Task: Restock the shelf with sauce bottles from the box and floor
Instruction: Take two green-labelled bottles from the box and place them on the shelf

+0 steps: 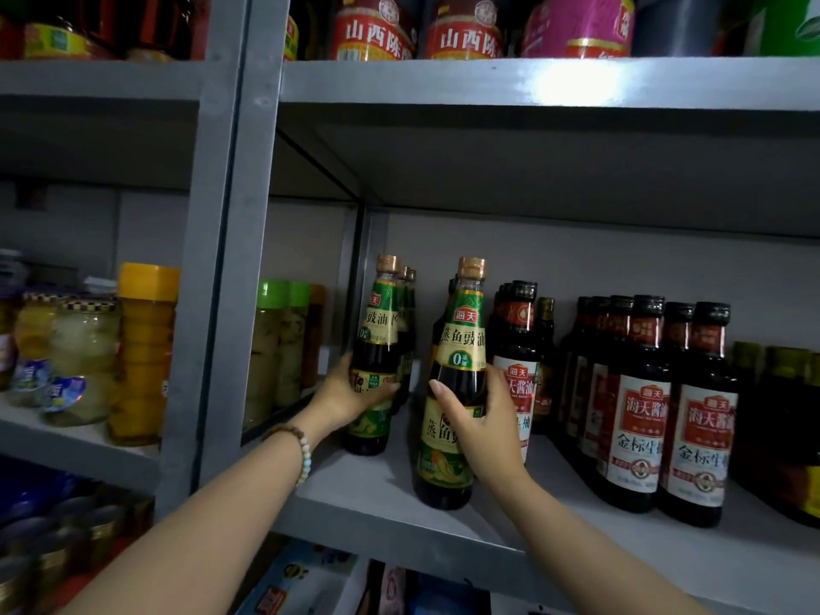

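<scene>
Two dark sauce bottles with green labels and gold caps stand on the grey shelf (381,494). My left hand (350,392) grips the left green-label bottle (377,344) around its middle, at the front of a row of like bottles. My right hand (483,419) holds the right green-label bottle (459,348) from its right side, near the shelf's front edge. Both bottles are upright with their bases on the shelf. The box and the floor are out of view.
Red-label soy sauce bottles (639,406) fill the shelf to the right. Jars with green lids (277,344) stand left of the shelf divider, jars of preserved fruit (84,357) further left. A grey upright post (222,259) separates the bays. Large bottles (377,33) sit on the shelf above.
</scene>
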A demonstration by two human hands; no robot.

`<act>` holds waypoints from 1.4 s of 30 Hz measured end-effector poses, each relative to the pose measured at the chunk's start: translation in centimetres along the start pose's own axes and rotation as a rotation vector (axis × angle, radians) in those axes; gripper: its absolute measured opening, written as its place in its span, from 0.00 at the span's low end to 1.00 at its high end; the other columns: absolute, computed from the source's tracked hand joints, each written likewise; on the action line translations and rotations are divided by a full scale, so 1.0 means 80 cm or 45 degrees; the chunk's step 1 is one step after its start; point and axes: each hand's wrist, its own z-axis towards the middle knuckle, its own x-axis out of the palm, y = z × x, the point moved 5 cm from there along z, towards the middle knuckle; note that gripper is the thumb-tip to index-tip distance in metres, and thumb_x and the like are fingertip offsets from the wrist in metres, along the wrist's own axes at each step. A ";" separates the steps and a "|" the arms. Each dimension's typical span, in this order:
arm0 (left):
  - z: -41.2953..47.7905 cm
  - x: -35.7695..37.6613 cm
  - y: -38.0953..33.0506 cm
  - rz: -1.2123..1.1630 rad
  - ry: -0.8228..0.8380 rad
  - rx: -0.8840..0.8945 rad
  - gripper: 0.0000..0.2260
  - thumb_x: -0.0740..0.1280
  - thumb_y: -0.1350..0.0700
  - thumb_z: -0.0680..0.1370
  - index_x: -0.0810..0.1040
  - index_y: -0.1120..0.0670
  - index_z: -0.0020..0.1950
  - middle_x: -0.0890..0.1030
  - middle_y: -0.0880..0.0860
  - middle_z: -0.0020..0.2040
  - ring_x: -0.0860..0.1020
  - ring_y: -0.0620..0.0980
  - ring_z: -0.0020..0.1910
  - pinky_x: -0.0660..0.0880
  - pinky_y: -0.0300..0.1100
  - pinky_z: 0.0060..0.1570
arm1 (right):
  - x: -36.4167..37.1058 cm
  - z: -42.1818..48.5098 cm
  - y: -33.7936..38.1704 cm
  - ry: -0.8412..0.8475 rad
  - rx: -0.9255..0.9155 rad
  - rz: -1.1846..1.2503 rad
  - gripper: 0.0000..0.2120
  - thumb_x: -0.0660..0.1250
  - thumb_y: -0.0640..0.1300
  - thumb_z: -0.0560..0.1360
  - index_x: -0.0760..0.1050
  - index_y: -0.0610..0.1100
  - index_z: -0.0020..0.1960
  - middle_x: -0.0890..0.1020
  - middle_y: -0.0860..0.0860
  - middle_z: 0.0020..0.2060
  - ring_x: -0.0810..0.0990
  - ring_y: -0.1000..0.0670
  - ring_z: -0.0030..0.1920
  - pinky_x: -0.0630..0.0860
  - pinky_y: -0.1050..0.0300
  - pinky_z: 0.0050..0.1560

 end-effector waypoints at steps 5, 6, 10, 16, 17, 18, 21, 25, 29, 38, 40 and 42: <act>0.036 0.013 0.018 0.022 -0.005 0.000 0.30 0.77 0.52 0.67 0.69 0.53 0.65 0.78 0.51 0.61 0.75 0.51 0.61 0.71 0.48 0.61 | 0.003 0.000 -0.009 -0.018 0.028 0.053 0.29 0.70 0.67 0.61 0.69 0.58 0.59 0.80 0.57 0.52 0.79 0.58 0.53 0.79 0.48 0.55; 0.041 0.015 0.021 0.025 -0.023 -0.004 0.31 0.77 0.51 0.67 0.69 0.53 0.66 0.78 0.52 0.61 0.75 0.51 0.61 0.72 0.46 0.59 | 0.003 -0.001 -0.008 -0.022 0.028 0.062 0.29 0.70 0.67 0.61 0.68 0.60 0.57 0.80 0.58 0.51 0.79 0.59 0.52 0.79 0.49 0.55; 0.049 0.022 0.030 0.017 -0.100 0.001 0.31 0.76 0.51 0.67 0.69 0.54 0.66 0.78 0.52 0.60 0.76 0.50 0.57 0.70 0.40 0.52 | 0.002 -0.001 -0.008 -0.008 0.031 0.078 0.28 0.70 0.67 0.60 0.67 0.60 0.56 0.80 0.58 0.51 0.79 0.59 0.53 0.78 0.50 0.55; 0.047 0.017 0.045 -0.021 0.090 -0.072 0.36 0.78 0.58 0.66 0.63 0.54 0.69 0.74 0.49 0.59 0.73 0.48 0.60 0.71 0.45 0.62 | 0.002 -0.003 -0.004 0.004 0.027 0.098 0.25 0.73 0.63 0.64 0.68 0.60 0.55 0.80 0.57 0.50 0.79 0.62 0.51 0.78 0.53 0.53; 0.045 0.017 0.050 0.012 0.174 -0.114 0.35 0.78 0.60 0.65 0.65 0.56 0.68 0.75 0.49 0.59 0.73 0.49 0.62 0.71 0.47 0.63 | 0.002 -0.003 -0.003 0.004 0.027 0.100 0.24 0.72 0.62 0.63 0.68 0.60 0.55 0.80 0.57 0.50 0.79 0.62 0.51 0.78 0.54 0.53; 0.043 0.016 0.055 0.032 0.223 -0.143 0.35 0.78 0.62 0.64 0.67 0.57 0.67 0.76 0.51 0.60 0.74 0.51 0.63 0.71 0.48 0.64 | 0.002 -0.004 -0.003 0.007 0.028 0.101 0.24 0.71 0.61 0.63 0.68 0.60 0.56 0.80 0.57 0.51 0.79 0.61 0.51 0.78 0.54 0.53; 0.038 0.013 0.059 -0.001 0.185 -0.198 0.34 0.77 0.67 0.64 0.68 0.58 0.66 0.76 0.54 0.61 0.73 0.53 0.63 0.71 0.46 0.62 | 0.003 -0.005 -0.002 0.011 0.033 0.101 0.25 0.71 0.61 0.62 0.67 0.60 0.56 0.80 0.58 0.51 0.79 0.59 0.52 0.78 0.53 0.54; 0.040 0.017 0.059 0.035 0.119 -0.159 0.34 0.77 0.65 0.65 0.67 0.59 0.68 0.75 0.55 0.64 0.72 0.54 0.65 0.69 0.44 0.62 | 0.001 -0.005 -0.001 0.001 0.026 0.088 0.24 0.70 0.62 0.62 0.67 0.60 0.55 0.80 0.58 0.51 0.79 0.60 0.52 0.78 0.54 0.53; 0.046 0.022 0.067 0.058 0.107 -0.151 0.33 0.76 0.64 0.66 0.67 0.57 0.68 0.75 0.55 0.64 0.72 0.54 0.65 0.69 0.48 0.65 | 0.001 -0.005 0.002 0.012 0.038 0.108 0.23 0.71 0.60 0.62 0.68 0.60 0.54 0.80 0.58 0.50 0.79 0.63 0.50 0.78 0.57 0.51; 0.049 0.024 0.071 0.070 0.115 -0.134 0.32 0.76 0.62 0.67 0.67 0.55 0.68 0.76 0.54 0.64 0.73 0.54 0.64 0.69 0.50 0.65 | 0.003 -0.008 0.010 0.024 0.065 0.123 0.21 0.70 0.58 0.62 0.67 0.61 0.52 0.80 0.57 0.49 0.79 0.65 0.49 0.75 0.65 0.45; 0.047 0.025 0.069 0.082 0.095 -0.133 0.32 0.75 0.62 0.68 0.67 0.55 0.69 0.75 0.54 0.65 0.72 0.54 0.65 0.68 0.48 0.65 | 0.003 -0.007 0.011 0.022 0.065 0.128 0.21 0.70 0.58 0.62 0.67 0.61 0.52 0.80 0.57 0.49 0.79 0.64 0.49 0.75 0.65 0.45; 0.047 0.026 0.068 0.107 0.085 -0.133 0.32 0.75 0.62 0.68 0.66 0.55 0.69 0.74 0.54 0.66 0.71 0.54 0.66 0.68 0.48 0.65 | 0.003 -0.008 0.012 0.024 0.065 0.126 0.21 0.70 0.58 0.62 0.67 0.61 0.52 0.80 0.57 0.49 0.79 0.67 0.48 0.75 0.66 0.44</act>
